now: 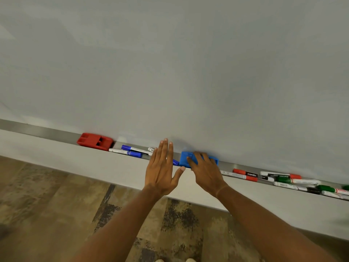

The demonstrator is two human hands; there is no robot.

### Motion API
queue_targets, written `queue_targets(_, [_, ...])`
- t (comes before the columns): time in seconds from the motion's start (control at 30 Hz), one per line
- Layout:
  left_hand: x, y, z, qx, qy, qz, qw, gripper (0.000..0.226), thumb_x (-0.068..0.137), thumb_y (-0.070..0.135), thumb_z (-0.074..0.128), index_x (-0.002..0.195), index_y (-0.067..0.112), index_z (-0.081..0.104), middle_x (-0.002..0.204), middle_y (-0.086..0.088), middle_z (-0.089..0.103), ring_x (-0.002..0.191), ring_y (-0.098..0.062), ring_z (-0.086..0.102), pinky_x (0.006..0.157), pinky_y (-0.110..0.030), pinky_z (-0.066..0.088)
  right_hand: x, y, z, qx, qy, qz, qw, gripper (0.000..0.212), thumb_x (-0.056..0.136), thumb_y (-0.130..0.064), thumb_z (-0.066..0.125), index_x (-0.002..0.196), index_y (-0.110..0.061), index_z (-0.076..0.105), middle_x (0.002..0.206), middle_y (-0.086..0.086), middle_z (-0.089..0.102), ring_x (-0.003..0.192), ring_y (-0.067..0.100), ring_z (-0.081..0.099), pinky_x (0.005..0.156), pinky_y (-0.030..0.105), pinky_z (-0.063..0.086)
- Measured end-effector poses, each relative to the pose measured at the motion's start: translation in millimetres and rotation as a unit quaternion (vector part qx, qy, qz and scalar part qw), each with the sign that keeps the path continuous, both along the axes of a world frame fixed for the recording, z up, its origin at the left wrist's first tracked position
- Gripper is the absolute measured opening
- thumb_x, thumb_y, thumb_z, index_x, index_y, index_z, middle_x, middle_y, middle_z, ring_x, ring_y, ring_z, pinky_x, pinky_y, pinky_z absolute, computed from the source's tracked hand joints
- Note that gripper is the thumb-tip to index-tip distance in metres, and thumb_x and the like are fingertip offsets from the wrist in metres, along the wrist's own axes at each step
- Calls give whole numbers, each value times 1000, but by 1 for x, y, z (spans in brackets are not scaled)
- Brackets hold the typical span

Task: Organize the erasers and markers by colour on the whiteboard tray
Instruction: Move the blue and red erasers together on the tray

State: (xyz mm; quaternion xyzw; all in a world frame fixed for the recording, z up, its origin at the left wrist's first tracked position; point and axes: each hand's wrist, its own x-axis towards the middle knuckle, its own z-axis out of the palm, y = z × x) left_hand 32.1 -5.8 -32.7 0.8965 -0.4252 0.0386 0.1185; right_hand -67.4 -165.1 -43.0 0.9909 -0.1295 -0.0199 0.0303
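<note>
Blue plastic eraser (188, 159) sits under your clamped right hand (205, 171), ready to slide toward nine o'clock, while your left hand (160, 167) hovers flat, fingers spread.

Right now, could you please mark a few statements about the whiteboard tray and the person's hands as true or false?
1. The right hand rests on the blue eraser. True.
2. The red eraser lies to the right of the blue eraser. False: it lies at the left, beyond the blue markers.
3. The left hand is open, fingers spread. True.
4. The green markers lie beside the red eraser. False: they lie far right on the tray, mixed with red markers.
5. The left hand grips a marker. False: it holds nothing.
</note>
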Motion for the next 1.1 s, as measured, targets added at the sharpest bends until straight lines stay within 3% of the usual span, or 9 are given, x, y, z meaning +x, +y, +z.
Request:
queue_targets(0.17, [1,0,-1,8,-5,-2,1000,87,93,68,11,154,10,-7,163,-9,-10,150,-22,-11,121,-36,-7,1,-2,5,21,-19,3,1000,28,83,-10,64,110,-19,61,128,15,53,121,35,47,91,45,49])
queue_targets(0.33, [4,0,0,4,-6,-3,1000,87,92,69,11,154,10,-6,163,-8,-9,150,-23,-9,120,-35,-6,1,0,7,24,-30,-12,999,34,71,-7,71,102,-21,65,119,16,58,113,37,53,84,44,54])
queue_targets(0.53, [6,1,4,-2,-8,6,1000,86,93,68,12,154,9,-4,162,-9,-10,150,-23,-9,120,-35,-8,-3,1,16,45,-69,10,997,48,57,-7,81,101,-22,67,104,13,64,97,32,62,71,37,58])
queue_targets(0.67, [4,6,13,-12,-8,16,1000,88,91,70,5,154,10,-7,162,-8,-11,150,-23,-10,120,-36,-6,1,-2,20,51,-91,10,994,66,59,-9,83,121,-13,60,108,12,65,99,29,62,74,35,58])
queue_targets(0.73, [3,11,17,-17,-17,28,999,88,91,70,5,154,9,-6,162,-9,-10,150,-23,-9,120,-34,-7,4,-2,23,42,-98,18,994,66,65,-16,82,125,-10,56,108,10,64,99,27,61,76,36,56])
queue_targets(0.9, [7,27,25,-21,-30,57,998,86,94,66,19,154,9,-3,163,-9,-7,150,-20,-10,121,-32,-9,13,7,37,7,-107,34,994,62,58,-29,85,113,-10,64,96,7,66,87,24,63,71,36,49])
queue_targets(1.1, [21,64,36,-21,-51,109,993,85,94,66,15,154,8,-3,163,-10,-4,151,-21,-8,122,-36,-2,41,32,48,80,-145,75,983,57,64,-20,82,116,-4,61,98,10,62,88,27,60,70,35,56])
